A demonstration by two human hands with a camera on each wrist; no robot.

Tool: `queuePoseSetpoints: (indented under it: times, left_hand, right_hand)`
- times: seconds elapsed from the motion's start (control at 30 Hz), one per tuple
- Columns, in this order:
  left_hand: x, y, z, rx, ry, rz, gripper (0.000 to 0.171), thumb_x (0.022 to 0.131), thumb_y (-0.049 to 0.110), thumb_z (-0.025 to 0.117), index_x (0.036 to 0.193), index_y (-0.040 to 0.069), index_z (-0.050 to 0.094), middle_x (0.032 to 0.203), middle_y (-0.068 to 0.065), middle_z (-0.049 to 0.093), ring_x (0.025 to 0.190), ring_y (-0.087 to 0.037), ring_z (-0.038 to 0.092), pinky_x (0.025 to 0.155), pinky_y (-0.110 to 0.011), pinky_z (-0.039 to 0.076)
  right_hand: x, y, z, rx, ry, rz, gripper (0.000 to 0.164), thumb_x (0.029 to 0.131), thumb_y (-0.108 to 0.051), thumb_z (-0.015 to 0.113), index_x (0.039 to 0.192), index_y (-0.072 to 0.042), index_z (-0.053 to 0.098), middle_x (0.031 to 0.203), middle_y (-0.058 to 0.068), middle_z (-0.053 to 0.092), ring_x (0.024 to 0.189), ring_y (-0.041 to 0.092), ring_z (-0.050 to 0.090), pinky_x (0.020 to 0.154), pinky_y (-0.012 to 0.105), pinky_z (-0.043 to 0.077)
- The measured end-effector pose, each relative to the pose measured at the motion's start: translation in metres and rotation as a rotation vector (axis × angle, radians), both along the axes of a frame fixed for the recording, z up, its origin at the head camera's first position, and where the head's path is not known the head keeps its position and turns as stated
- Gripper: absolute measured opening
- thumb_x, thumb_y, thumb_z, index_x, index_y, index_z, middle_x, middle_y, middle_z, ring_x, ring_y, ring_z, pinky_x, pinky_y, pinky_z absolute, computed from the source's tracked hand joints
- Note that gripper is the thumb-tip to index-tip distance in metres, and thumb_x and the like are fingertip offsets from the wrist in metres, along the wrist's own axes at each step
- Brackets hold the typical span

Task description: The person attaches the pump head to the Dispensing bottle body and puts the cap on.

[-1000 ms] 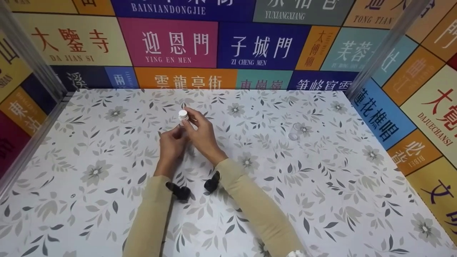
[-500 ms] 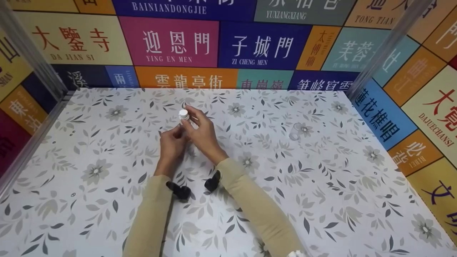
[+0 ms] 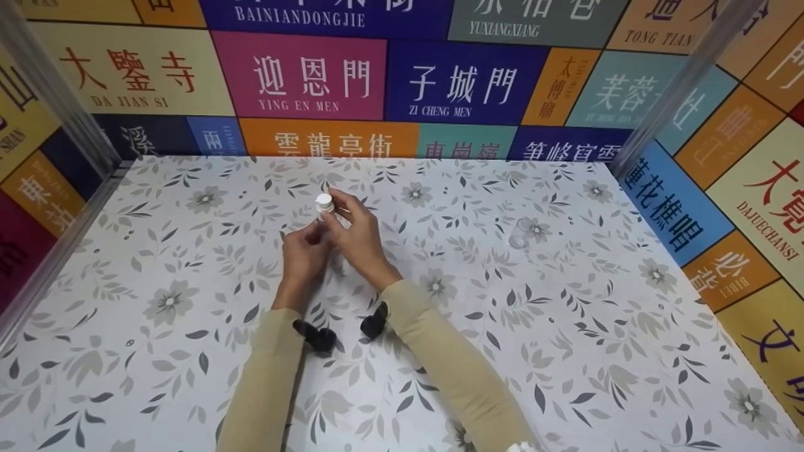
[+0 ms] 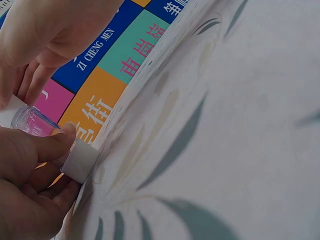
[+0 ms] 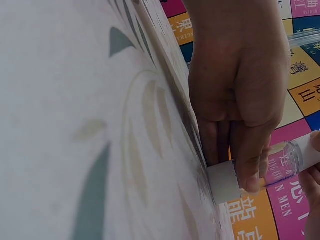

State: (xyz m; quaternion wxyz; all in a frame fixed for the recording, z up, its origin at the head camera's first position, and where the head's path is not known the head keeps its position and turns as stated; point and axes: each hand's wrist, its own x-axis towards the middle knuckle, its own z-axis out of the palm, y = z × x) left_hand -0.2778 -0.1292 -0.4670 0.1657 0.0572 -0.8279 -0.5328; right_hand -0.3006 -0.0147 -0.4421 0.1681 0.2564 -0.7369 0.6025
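Note:
A small clear bottle (image 5: 281, 164) stands upright between both hands, with a white cap (image 3: 325, 201) on top and a white part (image 5: 224, 183) at its bottom end. My left hand (image 3: 303, 252) grips the lower end, fingers and thumb round it just above the table. Higher up, my right hand (image 3: 358, 237) pinches the white cap from the right side. In the left wrist view the white bottom part (image 4: 81, 161) shows below the left thumb, close to or touching the tabletop. Fingers cover some of the clear middle.
A clear, see-through piece (image 3: 519, 233) lies on the table to the right of the hands. The table (image 3: 188, 376) has a floral cover. Clear posts (image 3: 681, 81) and a wall of coloured signs (image 3: 301, 75) stand behind it.
Both hands stay in nearly the same place on the bottle. Only a very slight shift of the head view shows.

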Motion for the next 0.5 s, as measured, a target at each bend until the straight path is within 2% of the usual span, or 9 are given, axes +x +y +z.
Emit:
queuePoseSetpoints:
  times: [0.17, 0.27, 0.37, 0.5]
  left_hand:
    - [-0.0001, 0.0002, 0.0003, 0.04, -0.019, -0.006, 0.034, 0.083, 0.001, 0.07, 0.117, 0.003, 0.073, 0.107, -0.019, 0.075, 0.091, -0.021, 0.065, 0.082, -0.028, 0.05]
    - [-0.0004, 0.0003, -0.0001, 0.054, -0.023, -0.011, 0.037, 0.084, 0.001, 0.07, 0.121, 0.003, 0.071, 0.113, -0.019, 0.073, 0.098, -0.022, 0.066, 0.088, -0.032, 0.051]
    - [-0.0002, 0.0008, -0.0005, 0.058, -0.022, -0.009, 0.032, 0.085, 0.002, 0.069, 0.117, 0.002, 0.073, 0.109, -0.019, 0.075, 0.094, -0.023, 0.066, 0.084, -0.029, 0.051]
    - [0.0003, 0.0014, -0.0004, 0.054, -0.009, 0.002, 0.022, 0.085, 0.003, 0.069, 0.106, 0.0, 0.076, 0.099, -0.019, 0.076, 0.085, -0.022, 0.064, 0.076, -0.024, 0.048]
  right_hand:
    - [-0.0001, -0.0007, 0.0, -0.025, -0.007, 0.011, 0.046, 0.092, -0.006, 0.069, 0.135, 0.005, 0.056, 0.133, 0.025, 0.062, 0.128, 0.03, 0.059, 0.107, 0.034, 0.048]
    - [0.0002, -0.0008, 0.0003, -0.038, -0.012, 0.024, 0.045, 0.092, -0.004, 0.068, 0.135, 0.005, 0.055, 0.136, 0.025, 0.06, 0.129, 0.03, 0.058, 0.108, 0.034, 0.047]
    - [0.0005, -0.0014, -0.0004, -0.038, -0.015, 0.029, 0.044, 0.094, -0.002, 0.066, 0.136, 0.006, 0.055, 0.136, 0.026, 0.06, 0.129, 0.031, 0.058, 0.107, 0.031, 0.047]
    - [0.0026, -0.0022, 0.0014, -0.036, -0.023, 0.024, 0.043, 0.094, 0.003, 0.063, 0.135, 0.01, 0.054, 0.135, 0.029, 0.06, 0.128, 0.036, 0.059, 0.106, 0.037, 0.048]
